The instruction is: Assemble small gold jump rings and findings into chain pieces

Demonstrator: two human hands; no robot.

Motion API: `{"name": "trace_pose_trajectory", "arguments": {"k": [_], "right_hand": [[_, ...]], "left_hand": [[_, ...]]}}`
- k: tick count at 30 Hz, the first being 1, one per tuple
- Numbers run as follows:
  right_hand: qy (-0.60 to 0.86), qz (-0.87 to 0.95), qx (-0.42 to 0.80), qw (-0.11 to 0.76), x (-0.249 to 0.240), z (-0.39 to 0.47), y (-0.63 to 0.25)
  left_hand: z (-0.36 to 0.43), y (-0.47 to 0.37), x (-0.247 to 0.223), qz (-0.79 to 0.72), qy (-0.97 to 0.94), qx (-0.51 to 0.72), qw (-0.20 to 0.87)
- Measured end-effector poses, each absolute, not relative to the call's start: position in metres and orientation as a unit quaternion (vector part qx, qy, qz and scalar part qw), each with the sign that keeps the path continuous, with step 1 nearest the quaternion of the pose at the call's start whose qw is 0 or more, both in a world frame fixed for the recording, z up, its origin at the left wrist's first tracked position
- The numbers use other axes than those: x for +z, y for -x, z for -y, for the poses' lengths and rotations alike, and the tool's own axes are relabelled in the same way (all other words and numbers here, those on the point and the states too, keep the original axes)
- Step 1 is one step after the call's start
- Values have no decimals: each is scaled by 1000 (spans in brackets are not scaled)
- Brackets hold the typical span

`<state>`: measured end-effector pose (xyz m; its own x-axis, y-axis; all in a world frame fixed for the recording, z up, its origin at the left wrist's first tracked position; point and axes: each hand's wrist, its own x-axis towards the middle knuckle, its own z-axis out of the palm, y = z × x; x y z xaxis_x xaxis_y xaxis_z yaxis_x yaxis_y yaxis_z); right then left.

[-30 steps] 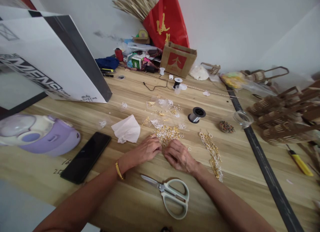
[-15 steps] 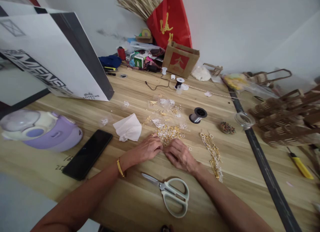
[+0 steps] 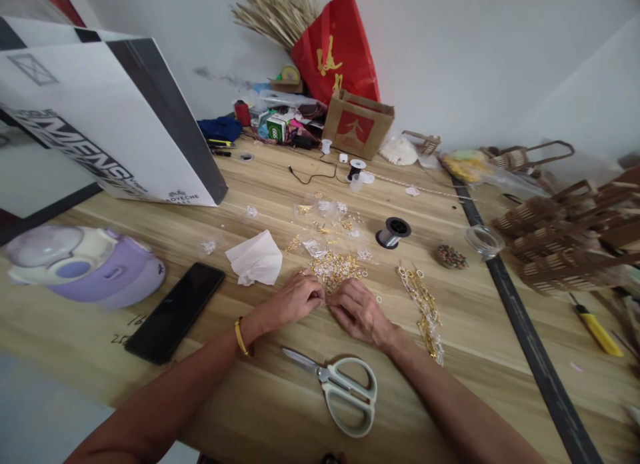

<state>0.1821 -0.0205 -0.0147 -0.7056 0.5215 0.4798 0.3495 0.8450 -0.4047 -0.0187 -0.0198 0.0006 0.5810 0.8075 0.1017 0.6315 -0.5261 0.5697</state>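
Observation:
My left hand and my right hand nearly meet at the near edge of a pile of gold and clear beads. The fingers of both are curled and pinched together; whatever lies between the fingertips is too small to make out. Just below my hands, scissors with pale handles lie on the wooden table. Right of my right hand is a bundle of gold and clear beaded strands. A white tissue rests beyond my left hand.
A spool of wire stands behind the beads. To the left are a black phone, a purple and white container and a large white bag. Woven baskets and a yellow-handled tool are on the right.
The camera view has shifted slightly. My hands stay at the bead pile, with only a small movement of the left fingers.

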Motion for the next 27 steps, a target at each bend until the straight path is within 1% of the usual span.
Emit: {"name": "trace_pose_trajectory", "arguments": {"k": [4,27], "right_hand": [[235,918,139,288,-13,21,-182],[224,923,152,275,-15,20,-182]], "left_hand": [[20,18,2,-425,-853,177,247],[19,18,-2,-432,-851,178,241]]}}
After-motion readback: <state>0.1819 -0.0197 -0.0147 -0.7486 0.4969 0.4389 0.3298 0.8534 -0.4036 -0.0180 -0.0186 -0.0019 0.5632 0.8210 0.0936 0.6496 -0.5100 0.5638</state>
